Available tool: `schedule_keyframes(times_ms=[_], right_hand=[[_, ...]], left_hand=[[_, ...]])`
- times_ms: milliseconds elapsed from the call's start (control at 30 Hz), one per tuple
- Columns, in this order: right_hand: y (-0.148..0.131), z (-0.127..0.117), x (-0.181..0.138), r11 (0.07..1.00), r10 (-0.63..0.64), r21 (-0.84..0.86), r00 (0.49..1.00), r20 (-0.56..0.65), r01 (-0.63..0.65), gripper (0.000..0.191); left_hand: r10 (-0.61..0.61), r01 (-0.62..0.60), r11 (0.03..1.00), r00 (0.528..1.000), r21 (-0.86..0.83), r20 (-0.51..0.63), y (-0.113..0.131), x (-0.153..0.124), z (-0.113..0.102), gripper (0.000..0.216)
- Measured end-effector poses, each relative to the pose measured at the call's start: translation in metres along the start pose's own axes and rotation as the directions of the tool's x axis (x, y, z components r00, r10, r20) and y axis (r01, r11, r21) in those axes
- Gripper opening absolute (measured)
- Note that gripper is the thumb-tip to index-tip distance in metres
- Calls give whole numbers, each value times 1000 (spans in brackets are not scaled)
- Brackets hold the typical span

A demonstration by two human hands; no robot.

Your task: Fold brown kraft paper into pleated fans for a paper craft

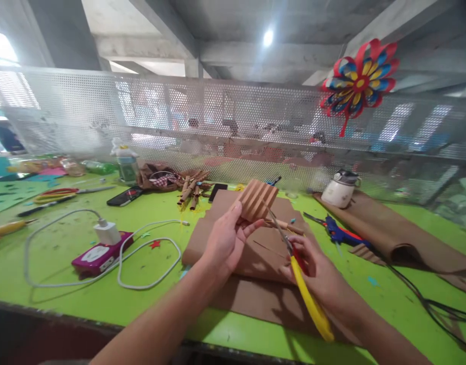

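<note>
A pleated piece of brown paper (259, 198) is raised over the table, pinched between the thumb and fingers of my left hand (229, 235). My right hand (312, 261) grips scissors (307, 296) with yellow and red handles. Their blades point up and left, at the lower right edge of the pleated paper; whether they are cutting into it I cannot tell. Below both hands lies a large folded sheet of brown paper (251, 299). Thin paper rolls (289, 226) rest on that sheet, partly behind the blades.
A blue glue gun (341, 232) and a brown paper roll (403, 238) lie to the right, near a white jug (340, 190). On the left are a purple power strip (100, 258) with a white cable (149, 287), a phone (124, 196) and other scissors (60, 192). Mesh (218, 111) stands behind.
</note>
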State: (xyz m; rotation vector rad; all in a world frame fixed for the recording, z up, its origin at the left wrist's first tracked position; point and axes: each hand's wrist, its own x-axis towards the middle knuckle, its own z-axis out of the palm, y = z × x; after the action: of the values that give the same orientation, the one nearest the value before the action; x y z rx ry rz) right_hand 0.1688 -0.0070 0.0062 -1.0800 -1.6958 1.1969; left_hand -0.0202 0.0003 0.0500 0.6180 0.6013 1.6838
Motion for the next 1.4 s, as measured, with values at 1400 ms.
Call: schedule_keyframes(times_ms=[1400], right_hand=[[15,8,-7,931,-264,-283,960,-92,229,37]], left_hand=[[23,-32,985,998,170,53,-2,-13,10,30]])
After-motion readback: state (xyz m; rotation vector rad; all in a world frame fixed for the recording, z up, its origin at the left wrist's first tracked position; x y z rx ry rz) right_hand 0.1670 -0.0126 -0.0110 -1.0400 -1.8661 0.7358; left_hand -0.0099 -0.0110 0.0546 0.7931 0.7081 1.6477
